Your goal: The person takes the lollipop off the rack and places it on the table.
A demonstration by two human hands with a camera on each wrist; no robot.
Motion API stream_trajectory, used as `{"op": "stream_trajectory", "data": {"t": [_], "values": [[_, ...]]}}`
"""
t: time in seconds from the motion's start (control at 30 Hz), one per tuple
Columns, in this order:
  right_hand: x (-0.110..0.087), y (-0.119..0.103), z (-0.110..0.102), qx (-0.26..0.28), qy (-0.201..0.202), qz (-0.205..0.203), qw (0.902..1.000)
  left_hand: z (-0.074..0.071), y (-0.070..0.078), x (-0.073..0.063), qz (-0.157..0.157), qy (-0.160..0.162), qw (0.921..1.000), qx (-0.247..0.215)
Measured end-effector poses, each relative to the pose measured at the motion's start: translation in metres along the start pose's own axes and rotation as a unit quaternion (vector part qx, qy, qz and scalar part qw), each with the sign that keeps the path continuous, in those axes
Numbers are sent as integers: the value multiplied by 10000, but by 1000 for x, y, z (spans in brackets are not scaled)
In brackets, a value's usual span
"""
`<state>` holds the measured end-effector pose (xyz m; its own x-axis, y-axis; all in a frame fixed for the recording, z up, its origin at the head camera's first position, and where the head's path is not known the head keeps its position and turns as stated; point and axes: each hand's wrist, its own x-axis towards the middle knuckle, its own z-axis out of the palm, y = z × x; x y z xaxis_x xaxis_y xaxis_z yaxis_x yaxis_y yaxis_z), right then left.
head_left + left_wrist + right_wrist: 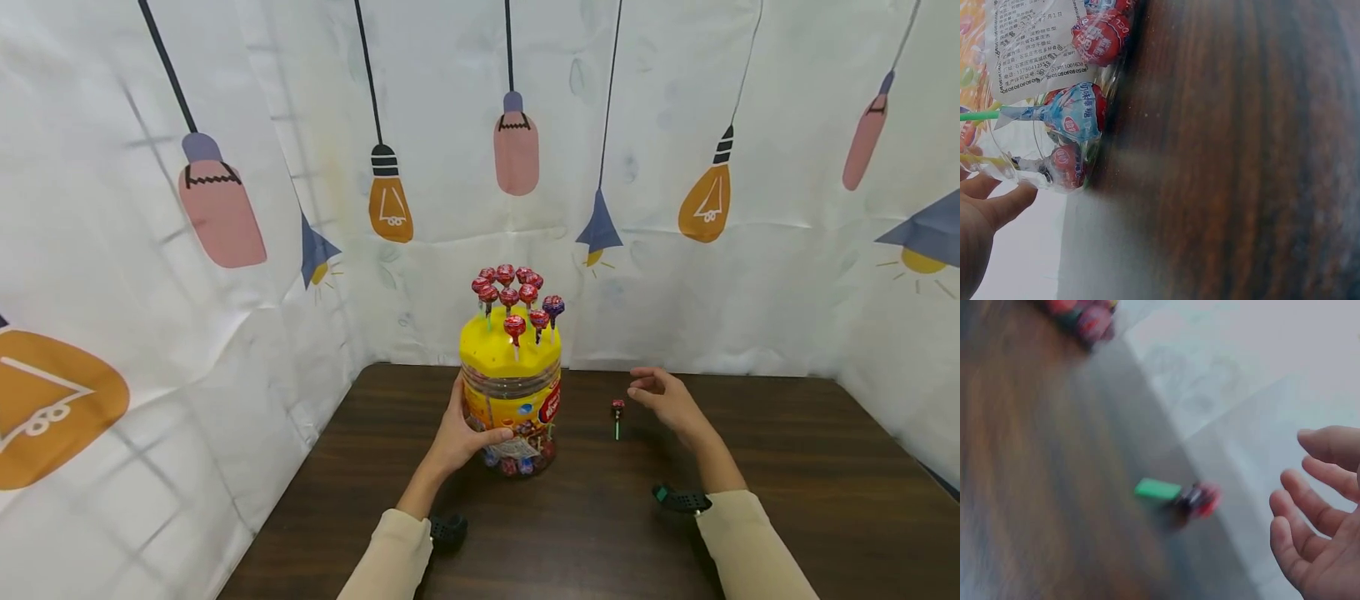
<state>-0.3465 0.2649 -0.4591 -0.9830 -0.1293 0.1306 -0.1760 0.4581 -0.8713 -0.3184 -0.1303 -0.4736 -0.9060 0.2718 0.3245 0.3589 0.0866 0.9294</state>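
A clear jar (525, 408) with an orange label stands on the table, lollipops visible inside it. Several wrapped lollipops (514, 327) stick up from its yellow lid (487, 354), mostly red, one purple. My left hand (456, 437) holds the jar's left side, thumb across the front; in the left wrist view, some fingers (1013, 203) show by the jar's base. To the right of the jar, one red lollipop (617, 407) with a green stick lies on the table. My right hand (671, 407) hovers just right of that lollipop, fingers loosely bent and apart from it, holding nothing.
The dark wooden table (570, 542) ends at the back against a pale curtain (637, 317) printed with lamps. Each wrist carries a black strap, such as the right wrist's strap (682, 500).
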Motion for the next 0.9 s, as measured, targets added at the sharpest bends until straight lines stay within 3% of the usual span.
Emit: {"op": "stream_trajectory", "data": {"t": [0.3, 0.57, 0.67, 0.9], "values": [[-20, -65, 2, 351, 384, -1086, 9927, 1, -2, -2, -61, -47, 9999, -71], [-34, -120, 31, 1194, 931, -2088, 9662, -1, -3, -1, -62, 49, 10000, 2], [-38, -134, 43, 1325, 1082, -2322, 9575, -1, -3, 0, 2, 16, 10000, 30], [-29, -161, 58, 1350, 1186, -2566, 9497, 0, -3, 0, 19, 27, 10000, 40]]}}
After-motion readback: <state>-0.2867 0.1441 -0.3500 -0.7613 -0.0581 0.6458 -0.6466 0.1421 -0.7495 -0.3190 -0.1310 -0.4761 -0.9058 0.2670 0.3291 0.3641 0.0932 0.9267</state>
